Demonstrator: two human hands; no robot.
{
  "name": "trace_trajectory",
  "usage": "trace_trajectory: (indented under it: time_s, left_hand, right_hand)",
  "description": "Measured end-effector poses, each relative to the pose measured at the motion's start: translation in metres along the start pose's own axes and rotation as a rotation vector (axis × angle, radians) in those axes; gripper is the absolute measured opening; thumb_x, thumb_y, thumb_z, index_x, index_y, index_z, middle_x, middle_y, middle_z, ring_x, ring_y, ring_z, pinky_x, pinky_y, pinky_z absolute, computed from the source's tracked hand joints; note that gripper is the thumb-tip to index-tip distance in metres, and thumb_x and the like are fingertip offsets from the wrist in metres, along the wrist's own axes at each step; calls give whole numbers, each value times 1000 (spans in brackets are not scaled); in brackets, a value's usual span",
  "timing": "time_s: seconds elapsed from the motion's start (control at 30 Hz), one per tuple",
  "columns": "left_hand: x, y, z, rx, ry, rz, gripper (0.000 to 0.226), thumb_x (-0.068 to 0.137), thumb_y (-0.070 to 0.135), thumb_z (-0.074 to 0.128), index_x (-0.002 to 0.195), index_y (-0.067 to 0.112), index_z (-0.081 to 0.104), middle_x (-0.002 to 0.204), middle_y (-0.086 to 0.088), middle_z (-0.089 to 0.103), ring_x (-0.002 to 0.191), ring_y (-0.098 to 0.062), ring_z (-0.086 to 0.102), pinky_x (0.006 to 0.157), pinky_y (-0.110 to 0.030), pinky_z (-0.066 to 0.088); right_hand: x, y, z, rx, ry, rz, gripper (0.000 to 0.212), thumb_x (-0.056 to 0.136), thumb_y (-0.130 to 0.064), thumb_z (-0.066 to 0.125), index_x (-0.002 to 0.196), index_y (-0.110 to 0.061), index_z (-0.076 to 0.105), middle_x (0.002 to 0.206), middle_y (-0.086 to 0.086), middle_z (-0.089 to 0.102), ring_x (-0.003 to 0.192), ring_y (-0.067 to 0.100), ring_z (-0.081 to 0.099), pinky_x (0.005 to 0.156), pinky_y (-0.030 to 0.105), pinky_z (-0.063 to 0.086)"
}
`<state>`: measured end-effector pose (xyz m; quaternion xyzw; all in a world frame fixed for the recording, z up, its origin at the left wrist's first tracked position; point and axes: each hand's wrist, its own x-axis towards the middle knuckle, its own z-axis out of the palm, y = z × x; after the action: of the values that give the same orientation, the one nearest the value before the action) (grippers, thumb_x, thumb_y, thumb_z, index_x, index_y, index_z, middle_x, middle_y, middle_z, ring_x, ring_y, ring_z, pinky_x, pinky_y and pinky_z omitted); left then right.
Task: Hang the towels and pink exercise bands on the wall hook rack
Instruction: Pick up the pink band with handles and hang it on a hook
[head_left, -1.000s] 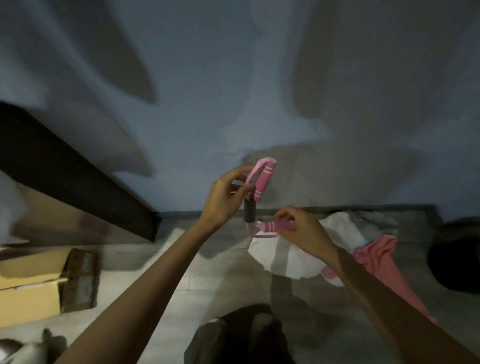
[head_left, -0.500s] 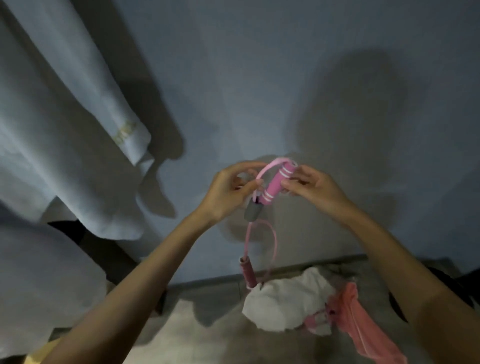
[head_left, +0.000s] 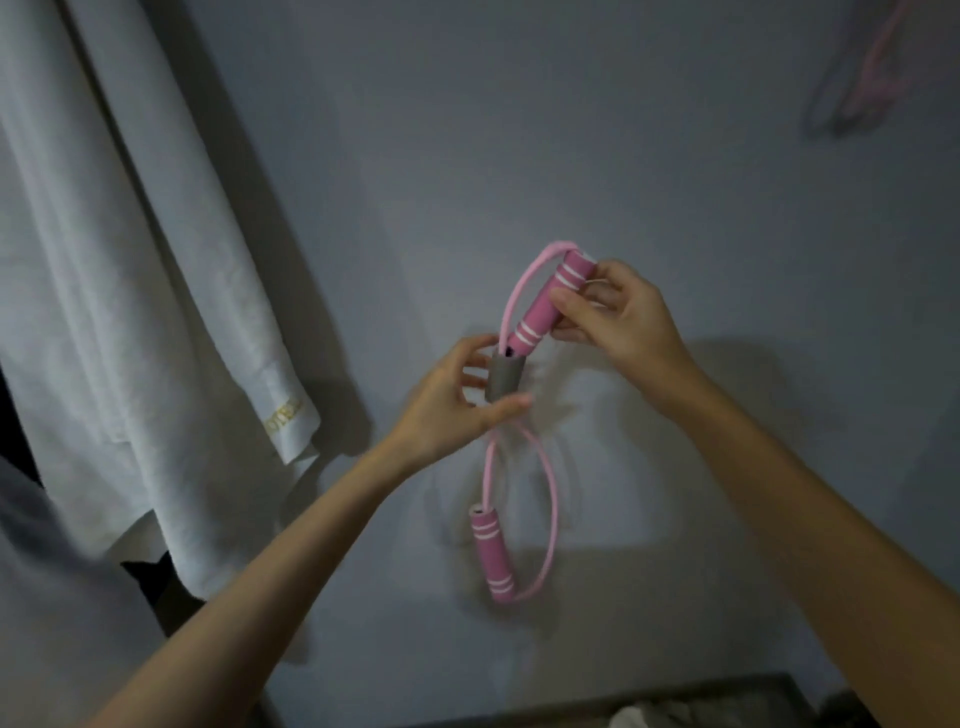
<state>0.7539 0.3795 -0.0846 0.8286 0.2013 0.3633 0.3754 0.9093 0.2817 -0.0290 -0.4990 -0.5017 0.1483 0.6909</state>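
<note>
— What's furthest left?
— White towels (head_left: 130, 312), hanging in long folds against the wall (head_left: 519, 130).
— And the left hand (head_left: 452, 405)?
— It pinches the grey sleeve (head_left: 504, 376) at the middle of the pink exercise band (head_left: 551, 496) between thumb and fingers, held up in front of the wall.
— The right hand (head_left: 623, 317)?
— Just above and to the right. Its fingertips pinch the upper pink handle (head_left: 543, 306), which tilts down toward the sleeve.
— The rest of the band?
— Its loop and lower handle (head_left: 493, 556) dangle below the left hand. At the far upper right is something pink (head_left: 878, 78), too blurred to tell.
</note>
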Motion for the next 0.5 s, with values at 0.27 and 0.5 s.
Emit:
trace_trajectory:
  time_s: [0.27, 0.5]
  left_hand:
    - [9, -17, 16, 147, -92, -154, 41, 83, 10, 68, 119, 16, 51, 90, -9, 72, 70, -22, 70, 69, -36, 59]
    - [51, -25, -7, 231, -44, -97, 19, 83, 12, 68, 78, 28, 59, 68, 2, 62, 61, -15, 59, 72, -38, 53]
  right_hand:
    - [22, -19, -32, 11, 181, -39, 17, 86, -8, 65, 90, -14, 50, 91, 12, 62, 65, 12, 68, 65, 27, 58]
    - [13, 1, -103, -175, 407, 5, 43, 83, -8, 64, 109, -34, 41, 93, 7, 59, 71, 21, 66, 65, 28, 59]
